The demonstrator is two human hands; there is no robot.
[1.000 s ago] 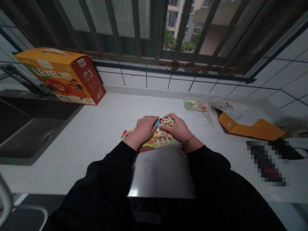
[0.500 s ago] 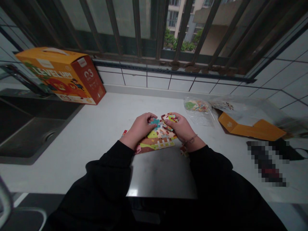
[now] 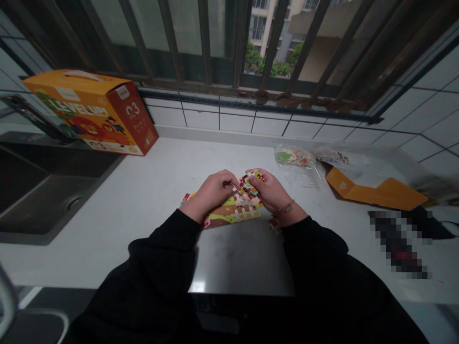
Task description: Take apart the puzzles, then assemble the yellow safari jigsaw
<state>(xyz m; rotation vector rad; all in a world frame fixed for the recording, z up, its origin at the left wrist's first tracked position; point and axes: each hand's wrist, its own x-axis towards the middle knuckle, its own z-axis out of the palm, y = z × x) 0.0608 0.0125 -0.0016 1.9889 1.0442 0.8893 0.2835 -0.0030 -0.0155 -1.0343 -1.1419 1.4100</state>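
A partly joined jigsaw puzzle (image 3: 229, 215) with a brown and green farm scene and a white fence lies on the counter under my hands. My right hand (image 3: 270, 191) is closed around a small stack of puzzle pieces (image 3: 255, 180), with the thumb on top. Just left of that stack, the thumb and fingers of my left hand (image 3: 217, 188) pinch a puzzle piece, mostly covered by the fingertips. One loose piece (image 3: 274, 224) rests by my right wrist. The left part of the puzzle is hidden behind my left hand and wrist.
An orange carton (image 3: 89, 112) stands at the back left beside the sink (image 3: 46, 205). Toward the back right are a clear bag of pieces (image 3: 294, 157) and an open orange box tray (image 3: 373, 191). A shiny grey sheet (image 3: 244, 263) lies in front of the puzzle.
My left hand has moved slightly right, its fingers closing in beside the stack. The teal piece by its fingers no longer shows there; teal now shows at the stack in my right hand.
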